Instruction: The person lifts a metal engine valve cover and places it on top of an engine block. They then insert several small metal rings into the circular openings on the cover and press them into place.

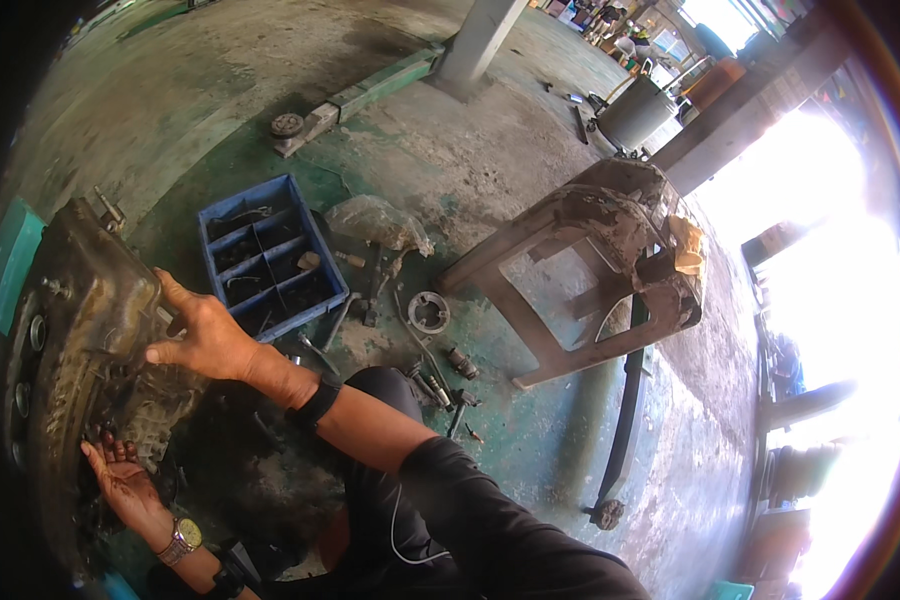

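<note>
Right hand (208, 338) spread on engine (110, 290), seemingly steadying; left hand (130, 490) open, nothing visibly gripped; blue box (308, 319) beyond right, likely handy.

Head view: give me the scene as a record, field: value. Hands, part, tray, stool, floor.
right hand: thumb and fingers spread, at the part's edge
left hand: palm showing, fingertips dark-stained, beside the part; firm hold unclear
part: large, dark, grimy metal, at far left
tray: blue, compartmented, small items inside, on the floor
stool: brown, dirty, right of the tray
floor: green, worn; metal ring and loose parts between tray and stool
</note>
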Motion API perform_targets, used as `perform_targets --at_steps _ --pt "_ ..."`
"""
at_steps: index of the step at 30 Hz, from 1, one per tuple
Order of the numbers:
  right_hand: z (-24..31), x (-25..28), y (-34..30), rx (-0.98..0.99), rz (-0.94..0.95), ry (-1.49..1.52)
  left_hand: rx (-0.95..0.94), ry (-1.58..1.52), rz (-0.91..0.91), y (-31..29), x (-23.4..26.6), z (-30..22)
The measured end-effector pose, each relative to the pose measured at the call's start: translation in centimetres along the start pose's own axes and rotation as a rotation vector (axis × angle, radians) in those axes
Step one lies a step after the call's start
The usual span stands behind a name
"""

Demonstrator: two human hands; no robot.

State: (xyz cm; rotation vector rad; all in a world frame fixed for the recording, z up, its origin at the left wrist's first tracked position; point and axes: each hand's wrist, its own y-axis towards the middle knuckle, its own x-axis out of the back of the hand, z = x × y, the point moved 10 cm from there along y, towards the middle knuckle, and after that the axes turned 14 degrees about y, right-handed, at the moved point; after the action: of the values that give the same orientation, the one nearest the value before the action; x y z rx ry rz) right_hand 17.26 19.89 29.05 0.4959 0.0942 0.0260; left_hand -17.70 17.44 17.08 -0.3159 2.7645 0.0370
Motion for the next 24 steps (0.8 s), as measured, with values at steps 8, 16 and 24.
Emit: perform_targets --at_steps 8,16,24 --pt "0.1 0.1 -0.1 -0.034 0.007 -0.004 -0.02 0.018 0.021 0.1 0.4 0.0" --pt "0.4 0.0 0.1 0.008 0.01 0.001 0.019 -0.03 -0.026 -0.2 -0.7 -0.3" --pt "0.2 0.2 -0.3 -0.061 0.004 0.097 0.048 -0.033 -0.001 -1.4 -3.0 -1.2"
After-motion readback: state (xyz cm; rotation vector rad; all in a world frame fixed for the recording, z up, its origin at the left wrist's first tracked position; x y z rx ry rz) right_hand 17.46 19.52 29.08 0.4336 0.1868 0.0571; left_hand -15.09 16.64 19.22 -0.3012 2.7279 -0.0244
